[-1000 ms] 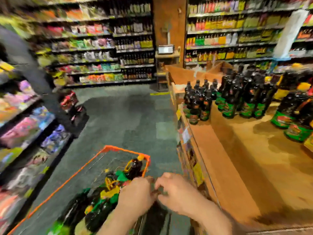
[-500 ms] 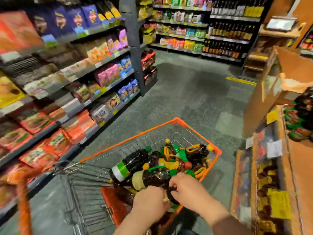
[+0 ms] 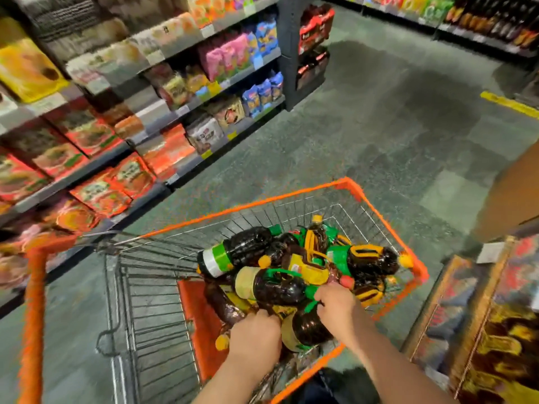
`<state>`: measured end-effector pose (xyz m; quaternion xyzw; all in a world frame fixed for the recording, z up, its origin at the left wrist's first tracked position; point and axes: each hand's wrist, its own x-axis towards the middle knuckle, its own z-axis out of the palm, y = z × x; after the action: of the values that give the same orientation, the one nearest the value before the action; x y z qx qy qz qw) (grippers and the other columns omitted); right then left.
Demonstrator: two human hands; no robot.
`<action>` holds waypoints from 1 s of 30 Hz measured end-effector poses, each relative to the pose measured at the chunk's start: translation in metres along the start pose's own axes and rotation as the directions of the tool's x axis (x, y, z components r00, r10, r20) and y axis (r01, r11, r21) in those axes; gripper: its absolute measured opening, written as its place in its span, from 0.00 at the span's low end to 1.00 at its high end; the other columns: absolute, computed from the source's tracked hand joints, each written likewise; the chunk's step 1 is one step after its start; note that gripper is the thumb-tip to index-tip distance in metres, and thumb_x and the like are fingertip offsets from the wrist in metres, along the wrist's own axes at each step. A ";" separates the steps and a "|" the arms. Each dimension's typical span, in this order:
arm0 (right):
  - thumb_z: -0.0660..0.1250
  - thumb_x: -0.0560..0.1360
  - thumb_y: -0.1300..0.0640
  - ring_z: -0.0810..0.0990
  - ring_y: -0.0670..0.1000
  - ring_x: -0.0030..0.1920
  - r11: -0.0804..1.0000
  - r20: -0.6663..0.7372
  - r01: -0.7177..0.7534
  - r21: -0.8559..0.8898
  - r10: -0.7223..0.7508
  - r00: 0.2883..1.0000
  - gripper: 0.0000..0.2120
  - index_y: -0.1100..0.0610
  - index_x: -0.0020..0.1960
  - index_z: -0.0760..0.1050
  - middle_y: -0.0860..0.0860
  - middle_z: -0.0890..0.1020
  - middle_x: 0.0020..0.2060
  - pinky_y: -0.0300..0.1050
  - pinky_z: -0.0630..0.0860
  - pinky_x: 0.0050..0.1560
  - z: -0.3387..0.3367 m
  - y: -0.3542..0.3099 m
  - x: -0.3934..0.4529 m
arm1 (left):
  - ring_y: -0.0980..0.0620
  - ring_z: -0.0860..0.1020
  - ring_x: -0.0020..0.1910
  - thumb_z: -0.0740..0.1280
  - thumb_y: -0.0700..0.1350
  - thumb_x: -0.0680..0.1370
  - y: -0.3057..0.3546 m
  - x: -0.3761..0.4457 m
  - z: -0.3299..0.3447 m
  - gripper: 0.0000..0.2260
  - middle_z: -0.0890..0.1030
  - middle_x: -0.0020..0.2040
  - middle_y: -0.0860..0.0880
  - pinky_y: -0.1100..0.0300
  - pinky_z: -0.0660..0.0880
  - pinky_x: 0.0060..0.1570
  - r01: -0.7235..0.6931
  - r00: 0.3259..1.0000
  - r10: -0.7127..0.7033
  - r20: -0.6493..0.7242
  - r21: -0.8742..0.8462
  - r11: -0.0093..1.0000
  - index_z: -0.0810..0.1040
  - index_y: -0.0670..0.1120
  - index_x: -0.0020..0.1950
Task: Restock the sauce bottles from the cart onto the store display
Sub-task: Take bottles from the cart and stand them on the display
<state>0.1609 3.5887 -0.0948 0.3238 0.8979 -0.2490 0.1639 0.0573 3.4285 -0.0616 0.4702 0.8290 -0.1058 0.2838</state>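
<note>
Filling the lower middle of the view, a wire shopping cart (image 3: 388, 211) with an orange rim stands on a mottled grey-green floor (image 3: 364, 118), its handle at the lower left. Piled at the near right of the basket lie the sauce bottles (image 3: 274, 284), dark brown, on their sides, with green or yellow labels, caps and carry handles. An orange panel (image 3: 198, 313) lies in the basket just left of the pile.

Both hands reach into that pile. The left hand (image 3: 256, 333) rests knuckles-up on the near bottles, fingers curled down among them; what it grips I cannot tell. The right hand (image 3: 335, 301) has its fingers curled over a green handle (image 3: 309, 307) on one of the near bottles (image 3: 309, 328).

Grey shelving (image 3: 175, 51) runs along the left side of the aisle, stocked with red, orange, pink and blue packets. A brown display stand (image 3: 513, 199) shows at the right edge, with blurred yellow and dark goods below it. A yellow line (image 3: 507, 103) crosses the floor at the far right, and more dark bottles (image 3: 495, 21) line a shelf at the top right corner.
</note>
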 end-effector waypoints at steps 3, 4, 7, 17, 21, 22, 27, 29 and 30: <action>0.62 0.76 0.66 0.79 0.56 0.52 0.997 -0.047 -0.028 0.068 0.031 0.998 0.11 0.61 0.55 0.79 0.54 0.78 0.48 0.40 0.73 0.47 -0.008 0.025 0.018 | 0.42 0.75 0.56 0.59 0.42 0.79 0.014 0.018 0.009 0.12 0.75 0.57 0.44 0.49 0.75 0.47 0.001 0.999 -0.001 0.038 -0.004 1.000 0.75 0.44 0.61; 0.63 0.75 0.66 0.79 0.57 0.51 0.997 -0.048 -0.026 0.071 0.030 0.998 0.10 0.62 0.54 0.80 0.55 0.79 0.47 0.40 0.72 0.45 -0.009 0.033 0.024 | 0.42 0.75 0.56 0.59 0.41 0.78 0.019 0.023 0.011 0.13 0.75 0.57 0.43 0.49 0.75 0.47 -0.002 0.999 0.002 0.050 -0.010 1.000 0.75 0.43 0.61; 0.63 0.77 0.63 0.79 0.54 0.52 1.000 0.009 -0.009 0.024 0.009 1.000 0.09 0.60 0.54 0.79 0.53 0.78 0.51 0.40 0.74 0.50 -0.013 0.042 0.040 | 0.41 0.74 0.56 0.61 0.38 0.77 0.034 0.035 0.017 0.14 0.75 0.57 0.42 0.51 0.74 0.47 -0.006 0.993 0.008 0.116 -0.018 1.000 0.75 0.41 0.62; 0.67 0.75 0.49 0.75 0.55 0.62 0.985 0.316 0.105 -0.137 -0.057 0.947 0.24 0.55 0.68 0.67 0.52 0.74 0.63 0.49 0.76 0.57 0.006 0.037 0.071 | 0.42 0.74 0.56 0.60 0.41 0.78 0.042 0.057 0.025 0.12 0.74 0.59 0.42 0.51 0.75 0.44 0.071 0.984 -0.057 0.171 -0.080 0.994 0.74 0.44 0.62; 0.64 0.78 0.48 0.77 0.55 0.58 0.970 0.310 0.157 -0.187 -0.094 0.946 0.20 0.56 0.66 0.68 0.53 0.76 0.60 0.49 0.77 0.53 0.017 0.029 0.076 | 0.42 0.74 0.56 0.60 0.43 0.79 0.040 0.059 0.024 0.11 0.75 0.59 0.43 0.52 0.74 0.46 0.096 0.981 -0.077 0.179 -0.101 0.990 0.76 0.43 0.60; 0.63 0.78 0.47 0.77 0.55 0.57 0.968 0.301 0.158 -0.198 -0.093 0.949 0.20 0.57 0.65 0.69 0.53 0.77 0.59 0.49 0.78 0.52 0.018 0.027 0.077 | 0.42 0.74 0.56 0.60 0.43 0.80 0.040 0.059 0.024 0.11 0.75 0.59 0.43 0.52 0.74 0.47 0.097 0.980 -0.078 0.183 -0.101 0.990 0.76 0.43 0.60; 0.64 0.78 0.45 0.80 0.54 0.51 0.966 0.264 0.160 -0.204 -0.103 0.959 0.18 0.58 0.59 0.72 0.53 0.80 0.52 0.47 0.78 0.48 0.017 0.015 0.079 | 0.42 0.75 0.55 0.60 0.42 0.80 0.040 0.057 0.022 0.12 0.75 0.59 0.42 0.54 0.74 0.45 0.082 0.987 -0.065 0.149 -0.113 0.990 0.74 0.43 0.62; 0.64 0.77 0.46 0.80 0.55 0.50 0.971 0.228 0.171 -0.169 -0.130 0.965 0.18 0.58 0.59 0.70 0.53 0.80 0.51 0.46 0.77 0.44 0.016 0.009 0.076 | 0.42 0.76 0.55 0.60 0.42 0.79 0.039 0.057 0.021 0.13 0.75 0.58 0.42 0.52 0.76 0.46 0.085 0.990 -0.070 0.119 -0.130 0.988 0.74 0.43 0.63; 0.64 0.77 0.46 0.80 0.54 0.49 0.971 0.206 0.181 -0.154 -0.148 0.967 0.19 0.58 0.59 0.69 0.53 0.79 0.49 0.45 0.76 0.41 0.016 0.004 0.074 | 0.42 0.75 0.55 0.60 0.42 0.79 0.038 0.056 0.021 0.14 0.75 0.58 0.42 0.52 0.76 0.46 0.090 0.991 -0.076 0.108 -0.136 0.987 0.73 0.44 0.64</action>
<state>0.1114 3.6197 -0.1436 0.2070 0.9197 -0.2138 0.2563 0.0752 3.4799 -0.1073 0.4080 0.8375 -0.0832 0.3538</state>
